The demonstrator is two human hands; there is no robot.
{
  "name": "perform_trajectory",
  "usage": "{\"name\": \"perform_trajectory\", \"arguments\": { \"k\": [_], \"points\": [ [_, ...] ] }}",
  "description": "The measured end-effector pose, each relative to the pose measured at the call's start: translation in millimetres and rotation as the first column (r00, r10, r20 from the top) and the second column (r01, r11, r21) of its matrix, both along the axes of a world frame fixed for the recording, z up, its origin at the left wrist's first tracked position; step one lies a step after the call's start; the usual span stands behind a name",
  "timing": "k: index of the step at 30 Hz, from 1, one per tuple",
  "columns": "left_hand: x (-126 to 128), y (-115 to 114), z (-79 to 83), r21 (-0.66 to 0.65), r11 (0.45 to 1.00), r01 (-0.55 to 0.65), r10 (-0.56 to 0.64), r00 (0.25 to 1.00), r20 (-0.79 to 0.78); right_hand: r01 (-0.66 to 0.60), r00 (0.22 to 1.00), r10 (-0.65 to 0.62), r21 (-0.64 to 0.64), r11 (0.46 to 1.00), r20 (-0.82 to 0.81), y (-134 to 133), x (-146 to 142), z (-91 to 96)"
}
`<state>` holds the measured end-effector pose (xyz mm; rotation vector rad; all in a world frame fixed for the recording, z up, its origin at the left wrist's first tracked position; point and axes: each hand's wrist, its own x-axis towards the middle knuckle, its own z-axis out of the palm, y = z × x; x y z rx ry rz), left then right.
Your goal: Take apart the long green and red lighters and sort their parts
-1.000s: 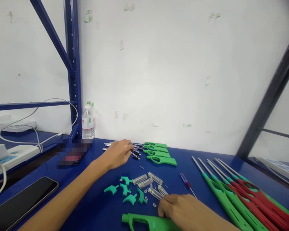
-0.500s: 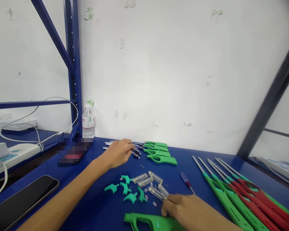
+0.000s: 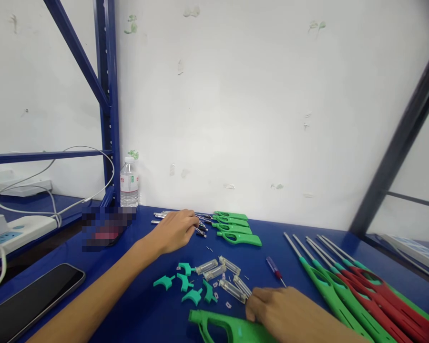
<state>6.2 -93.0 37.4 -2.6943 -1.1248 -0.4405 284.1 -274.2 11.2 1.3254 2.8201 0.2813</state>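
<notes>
My left hand (image 3: 177,231) reaches over a row of thin metal tubes (image 3: 159,216) with wired ends (image 3: 202,228); its fingers are bent and closed, and the fingertips are hidden. My right hand (image 3: 279,309) is wrapped round the rear of a green lighter shell (image 3: 232,326) at the front edge. Clear fuel tanks (image 3: 232,290) lie just beyond that hand. Several teal triggers (image 3: 192,296) and small pale metal pieces (image 3: 228,305) are scattered left of them. More green lighter shells (image 3: 239,237) are lined up beside the wired ends.
Finished-looking green and red lighters (image 3: 343,290) with long tubes lie at the right. A purple screwdriver (image 3: 274,267) rests between them and the tanks. At the left are a phone (image 3: 35,300), a power strip (image 3: 25,228) and a water bottle (image 3: 129,183). A wall stands behind.
The green shell under my right hand has shifted slightly right and up in view. My left hand stays over the metal tubes, almost unmoved.
</notes>
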Motion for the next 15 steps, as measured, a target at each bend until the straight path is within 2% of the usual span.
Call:
{"name": "perform_trajectory", "arguments": {
  "k": [2,4,7,10,15],
  "points": [
    [0,0,-0.5,0.000,1.000,0.001,-0.001,1.000,-0.003,0.116,0.991,-0.121,-0.088,0.989,-0.049,1,6,20.7],
    [1,0,-0.6,0.002,1.000,0.004,-0.004,1.000,-0.006,0.260,0.963,-0.267,-0.155,0.953,-0.026,9,15,41.1],
    [1,-1,-0.8,0.005,1.000,0.011,-0.011,1.000,-0.012,0.361,0.932,-0.363,-0.136,0.923,0.009,33,30,60.4],
    [2,-2,-1.2,0.007,1.000,0.010,-0.010,1.000,-0.020,0.409,0.913,-0.402,-0.130,0.903,0.075,61,38,62.3],
    [3,-2,-1.8,0.001,1.000,0.011,-0.011,0.999,-0.035,0.428,0.896,-0.397,-0.149,0.891,0.199,95,37,47.9]
  ]
}}
